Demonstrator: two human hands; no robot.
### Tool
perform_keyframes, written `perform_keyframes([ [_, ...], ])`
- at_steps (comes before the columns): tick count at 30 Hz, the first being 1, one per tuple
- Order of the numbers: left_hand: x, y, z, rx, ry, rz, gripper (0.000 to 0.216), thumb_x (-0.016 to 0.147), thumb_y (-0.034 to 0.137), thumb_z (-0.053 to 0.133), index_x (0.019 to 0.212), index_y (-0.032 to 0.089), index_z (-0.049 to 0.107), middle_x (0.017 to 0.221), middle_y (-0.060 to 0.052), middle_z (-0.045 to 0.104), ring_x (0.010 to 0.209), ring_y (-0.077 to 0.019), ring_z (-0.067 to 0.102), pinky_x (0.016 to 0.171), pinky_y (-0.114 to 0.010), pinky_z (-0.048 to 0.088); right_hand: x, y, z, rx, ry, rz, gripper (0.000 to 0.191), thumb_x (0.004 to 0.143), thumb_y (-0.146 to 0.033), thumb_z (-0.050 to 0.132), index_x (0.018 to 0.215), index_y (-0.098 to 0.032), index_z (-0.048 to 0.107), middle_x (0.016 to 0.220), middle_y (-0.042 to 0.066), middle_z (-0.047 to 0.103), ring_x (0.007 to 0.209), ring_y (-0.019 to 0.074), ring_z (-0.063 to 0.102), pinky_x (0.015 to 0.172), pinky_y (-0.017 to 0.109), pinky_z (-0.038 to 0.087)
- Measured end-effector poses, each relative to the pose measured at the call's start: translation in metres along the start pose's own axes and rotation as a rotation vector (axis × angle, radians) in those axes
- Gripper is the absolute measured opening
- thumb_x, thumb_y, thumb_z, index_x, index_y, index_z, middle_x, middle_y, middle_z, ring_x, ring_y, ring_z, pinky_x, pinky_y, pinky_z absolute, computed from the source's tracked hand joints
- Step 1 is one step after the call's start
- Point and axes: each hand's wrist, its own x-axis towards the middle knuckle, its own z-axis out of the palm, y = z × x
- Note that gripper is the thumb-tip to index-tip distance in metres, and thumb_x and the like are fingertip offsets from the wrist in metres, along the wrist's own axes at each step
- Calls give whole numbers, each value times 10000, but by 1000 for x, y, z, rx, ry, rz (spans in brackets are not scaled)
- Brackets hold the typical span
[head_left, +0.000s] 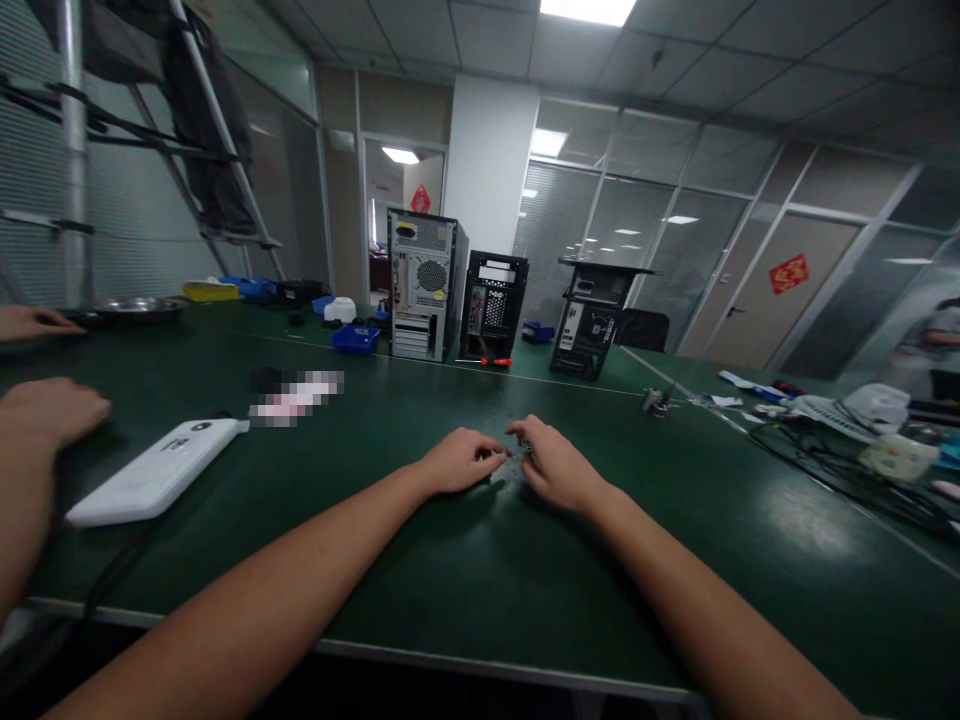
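Observation:
Both of my hands rest on the dark green table (480,560), close together near its middle. My left hand (459,462) is curled, its fingertips pinched toward the right hand. The fingers of my right hand (553,462) are bent and closed around a small dark metal part (525,447) that sits between the two hands. The part is too small and too hidden to name.
Three computer towers (422,285) (493,305) (592,320) stand at the table's far side, with a red screwdriver (495,361) and a blue bin (355,339). A white flat device (154,472) lies left. Another person's hands (49,410) rest at far left. Cables and boards (847,430) lie right.

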Motion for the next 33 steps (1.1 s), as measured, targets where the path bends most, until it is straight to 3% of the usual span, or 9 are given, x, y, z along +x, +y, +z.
perform_keyframes([
  [3, 0, 0, 0, 39, -24, 46, 386, 960, 436, 507, 879, 172, 777, 710, -28, 691, 645, -148, 556, 642, -258, 348, 2, -6, 4, -79, -79, -50, 293, 825, -197, 608, 1110, -212, 540, 1067, 74, 617, 970, 217, 561, 845, 351, 412],
  [7, 0, -1, -1, 24, -45, 66, 446, 970, 462, 491, 758, 162, 744, 654, -19, 655, 650, -141, 547, 654, -254, 348, 5, -6, 9, -141, -91, -62, 138, 910, -260, 558, 1038, -208, 554, 997, 63, 644, 908, 199, 575, 791, 333, 379],
  [12, 0, 0, 0, -34, -17, 52, 471, 993, 465, 438, 791, 159, 735, 702, -23, 676, 695, -152, 584, 682, -252, 377, 5, 3, 2, -110, -52, -28, 133, 960, -313, 524, 1006, -206, 588, 950, 59, 653, 854, 184, 573, 776, 324, 387],
  [15, 0, 2, 0, -56, -9, 26, 468, 998, 466, 429, 872, 159, 760, 733, -27, 695, 706, -156, 596, 695, -251, 391, 1, 23, -5, -70, -31, 21, 172, 973, -340, 508, 998, -213, 622, 961, 56, 653, 875, 180, 585, 796, 318, 408],
  [20, -1, 3, -1, -106, -25, -12, 425, 995, 453, 445, 1202, 200, 717, 777, -23, 707, 709, -154, 612, 656, -239, 394, -23, 93, -11, 12, 43, 324, 241, 971, -364, 474, 1002, -193, 640, 988, 70, 671, 913, 189, 611, 820, 315, 446],
  [25, -1, 4, -1, -126, -46, -49, 431, 984, 434, 459, 1240, 174, 690, 817, -41, 722, 757, -169, 640, 701, -245, 433, -60, 156, -14, 77, 83, 679, 252, 930, -379, 496, 914, -198, 671, 919, 69, 717, 857, 193, 641, 807, 298, 462],
  [33, -1, 3, -1, -127, -47, -49, 396, 977, 408, 478, 1218, 184, 700, 830, -33, 729, 752, -168, 640, 705, -248, 424, -75, 183, -10, 106, 227, 833, 333, 908, -438, 470, 932, -191, 692, 882, 76, 731, 800, 193, 655, 751, 300, 486],
])
